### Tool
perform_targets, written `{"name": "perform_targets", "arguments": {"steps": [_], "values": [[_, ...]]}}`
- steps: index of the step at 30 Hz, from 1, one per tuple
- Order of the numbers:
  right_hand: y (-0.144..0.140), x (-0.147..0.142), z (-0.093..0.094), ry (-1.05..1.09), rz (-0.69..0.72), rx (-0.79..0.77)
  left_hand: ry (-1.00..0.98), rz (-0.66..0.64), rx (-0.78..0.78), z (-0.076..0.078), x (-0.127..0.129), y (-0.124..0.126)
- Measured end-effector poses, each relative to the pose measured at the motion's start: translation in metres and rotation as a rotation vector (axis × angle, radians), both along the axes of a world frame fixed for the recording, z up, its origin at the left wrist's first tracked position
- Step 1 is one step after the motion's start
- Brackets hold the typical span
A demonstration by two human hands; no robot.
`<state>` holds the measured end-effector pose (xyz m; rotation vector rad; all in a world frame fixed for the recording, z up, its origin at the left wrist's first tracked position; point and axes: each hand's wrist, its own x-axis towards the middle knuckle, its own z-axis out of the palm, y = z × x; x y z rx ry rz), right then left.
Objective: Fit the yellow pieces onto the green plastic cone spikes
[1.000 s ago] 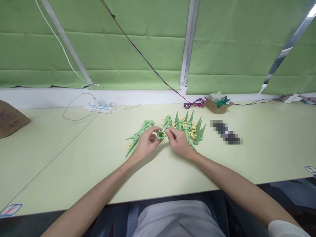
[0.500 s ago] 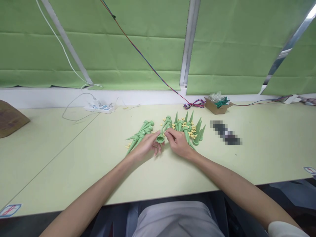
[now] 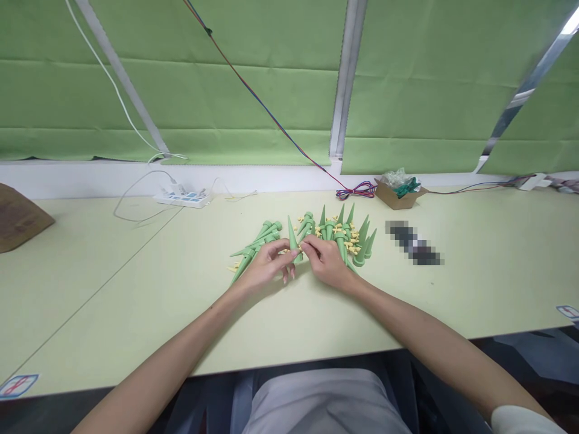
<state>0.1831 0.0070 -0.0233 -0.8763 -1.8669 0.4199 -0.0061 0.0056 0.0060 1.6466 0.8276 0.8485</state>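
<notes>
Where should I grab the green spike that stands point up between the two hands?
Take the green spike low, at its wide base, where the left hand and right hand meet. Come in from the near side: the tip is thin and tapered, and the pile of spikes crowds the far side.

Green spikes (image 3: 350,238), yellow bits (image 3: 350,244)

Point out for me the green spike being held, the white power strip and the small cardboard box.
green spike (image 3: 292,236), head view, on its tapered shaft between both hands.
white power strip (image 3: 183,197), head view, on its top face.
small cardboard box (image 3: 398,198), head view, on its front wall.
</notes>
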Motion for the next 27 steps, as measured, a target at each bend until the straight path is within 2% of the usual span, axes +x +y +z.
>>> {"name": "perform_targets", "arguments": {"steps": [5, 16, 23, 27], "values": [[-0.001, -0.002, -0.001, 0.057, 0.000, -0.035, 0.059, 0.020, 0.050, 0.002, 0.000, -0.002], [-0.002, -0.003, 0.000, 0.054, -0.019, -0.055, 0.149, 0.147, 0.183, 0.005, 0.007, -0.011], [-0.001, -0.003, 0.000, 0.044, -0.020, -0.067, 0.158, 0.141, 0.440, -0.011, 0.004, -0.002], [-0.001, -0.003, 0.001, 0.044, -0.023, -0.084, 0.147, 0.126, 0.491, -0.019, 0.004, 0.002]]}}
